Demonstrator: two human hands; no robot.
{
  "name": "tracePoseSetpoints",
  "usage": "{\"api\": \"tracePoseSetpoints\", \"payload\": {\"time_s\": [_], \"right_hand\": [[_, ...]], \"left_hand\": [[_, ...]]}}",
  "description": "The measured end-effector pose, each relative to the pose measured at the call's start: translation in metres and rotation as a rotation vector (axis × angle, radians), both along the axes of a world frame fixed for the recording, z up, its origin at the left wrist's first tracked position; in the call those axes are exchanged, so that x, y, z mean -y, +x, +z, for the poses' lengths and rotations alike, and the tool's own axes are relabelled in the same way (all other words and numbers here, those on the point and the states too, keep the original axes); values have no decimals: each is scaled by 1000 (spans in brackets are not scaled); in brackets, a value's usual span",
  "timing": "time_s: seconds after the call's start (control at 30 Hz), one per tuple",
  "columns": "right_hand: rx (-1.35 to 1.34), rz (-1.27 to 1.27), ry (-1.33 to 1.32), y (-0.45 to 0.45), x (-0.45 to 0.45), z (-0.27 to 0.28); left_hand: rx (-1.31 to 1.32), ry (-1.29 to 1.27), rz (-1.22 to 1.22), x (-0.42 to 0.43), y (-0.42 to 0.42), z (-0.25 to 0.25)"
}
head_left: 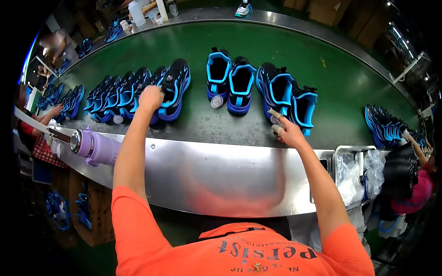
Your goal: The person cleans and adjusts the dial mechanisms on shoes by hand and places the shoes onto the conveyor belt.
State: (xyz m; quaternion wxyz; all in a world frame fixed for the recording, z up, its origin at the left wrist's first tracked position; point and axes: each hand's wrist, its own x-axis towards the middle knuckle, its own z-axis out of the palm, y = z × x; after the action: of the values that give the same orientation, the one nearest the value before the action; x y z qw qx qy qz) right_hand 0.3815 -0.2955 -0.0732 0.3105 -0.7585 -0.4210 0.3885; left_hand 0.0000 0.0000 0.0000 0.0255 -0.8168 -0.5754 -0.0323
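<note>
On the green belt, my left hand (151,97) is closed at the collar of a black and blue shoe (176,89), at the right end of a row of shoes; its fingertips are partly hidden. My right hand (291,132) has its fingers apart, with pale covers on two fingertips. They are by the heel of one black and blue shoe (275,89) of a pair, close to or touching it. The other shoe (304,108) of that pair leans at its right. Between my hands stands a separate pair, a left shoe (218,73) and a right shoe (240,86).
A lilac bottle (101,148) lies on the metal ledge (221,175) at left. At right sits a tray (340,152) of clear plastic bags. More shoes (386,126) line the belt's right end. Co-workers' arms show at both sides. A bottle (136,14) stands beyond the belt.
</note>
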Motion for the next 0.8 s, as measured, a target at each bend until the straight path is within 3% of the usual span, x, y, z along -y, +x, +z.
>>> {"api": "tracePoseSetpoints", "payload": {"time_s": [0.03,0.07,0.1,0.17,0.23,0.3,0.37,0.4,0.43,0.5,0.57,0.6,0.63,0.67,0.7,0.73,0.8], "right_hand": [[59,15,7,2,6,3],[49,13,34,4,10,4],[282,42,195,16,3,3],[190,20,142,-8,10,40],[269,194,409,-42,-23,80],[276,243,479,-55,-58,83],[477,360,595,-41,-90,30],[258,417,350,-39,-86,37],[271,382,481,-36,-86,21],[122,330,480,-42,-58,36],[-27,357,490,-40,-17,42],[-216,346,351,-42,13,56],[-167,430,317,-40,46,67],[-297,443,311,-44,77,69],[-348,454,274,-50,107,74],[-182,570,327,-52,133,83],[-145,588,213,-66,180,92]], "left_hand": [[22,105,-5,12,11,14],[4,423,-88,26,25,20],[253,554,-169,33,65,30],[469,370,-442,73,114,19],[595,311,-671,58,151,-31],[520,-36,-486,53,175,-67],[406,-182,-303,69,185,-64],[421,-154,-321,77,190,-64],[365,-215,-317,97,186,-32],[440,-293,-453,123,167,-15],[515,-475,-431,169,134,19],[552,-529,-458,196,117,21],[593,-586,-489,229,99,15],[604,-535,-550,266,82,0],[544,-550,-597,302,71,17],[545,-566,-581,337,62,12],[549,-669,-543,388,54,14]]}}
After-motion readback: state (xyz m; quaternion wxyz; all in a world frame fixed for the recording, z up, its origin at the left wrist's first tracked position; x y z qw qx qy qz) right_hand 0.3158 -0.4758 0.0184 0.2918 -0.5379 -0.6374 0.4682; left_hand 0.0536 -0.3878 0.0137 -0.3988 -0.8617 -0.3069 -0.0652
